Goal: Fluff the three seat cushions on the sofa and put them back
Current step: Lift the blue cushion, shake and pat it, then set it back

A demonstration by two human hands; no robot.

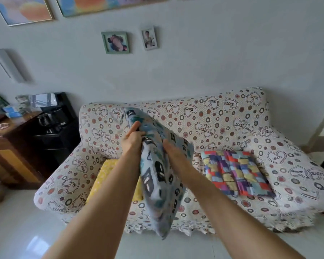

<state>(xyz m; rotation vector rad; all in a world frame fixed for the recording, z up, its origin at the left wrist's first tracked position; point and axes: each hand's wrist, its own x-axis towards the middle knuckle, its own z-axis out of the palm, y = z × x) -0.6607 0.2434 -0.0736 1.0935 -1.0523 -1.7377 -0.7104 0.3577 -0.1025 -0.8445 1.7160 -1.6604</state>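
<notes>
A yellow cushion (108, 176) lies on the left seat of the sofa (223, 116), a patchwork cushion (238, 172) on the right; the heart-printed cover is nubbly. Between them, above the middle seat, a soft blue patterned cushion (157, 176) stands edge-on, pressed between the left hand (134, 136) and right hand (173, 148), arms outstretched.

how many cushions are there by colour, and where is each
Blue-grey patterned cushion, held upright between left hand and right hand: 1
Yellow dotted cushion, lying on sofa seat: 1
Multicolour patchwork cushion, lying on sofa seat: 1
Total: 3
</notes>
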